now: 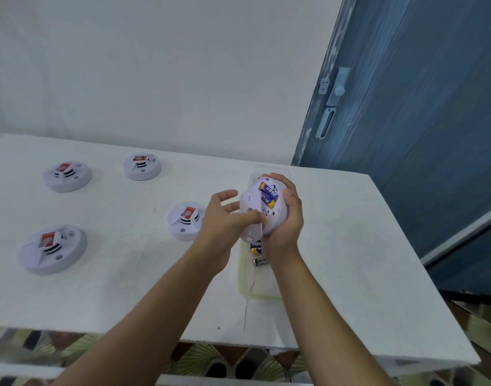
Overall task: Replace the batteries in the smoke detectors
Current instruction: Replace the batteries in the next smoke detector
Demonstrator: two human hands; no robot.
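Observation:
I hold a white round smoke detector (256, 203) above the table with its back turned up. Blue and yellow batteries (269, 196) lie in its uncovered compartment. My right hand (287, 218) cups the detector from the right and underneath. My left hand (224, 221) pinches a white battery cover (252, 231) against the detector's lower edge. Below the hands stands a clear plastic tray (248, 285) with a greenish rim. In it lie a blue and yellow battery (256, 247) and a black battery (260, 261).
Several other white smoke detectors with red labels rest on the white table (350, 260): two at the back left (67, 176) (142, 166), one at the front left (53, 248), one beside my left hand (184, 220). A blue door (419, 135) stands at the right.

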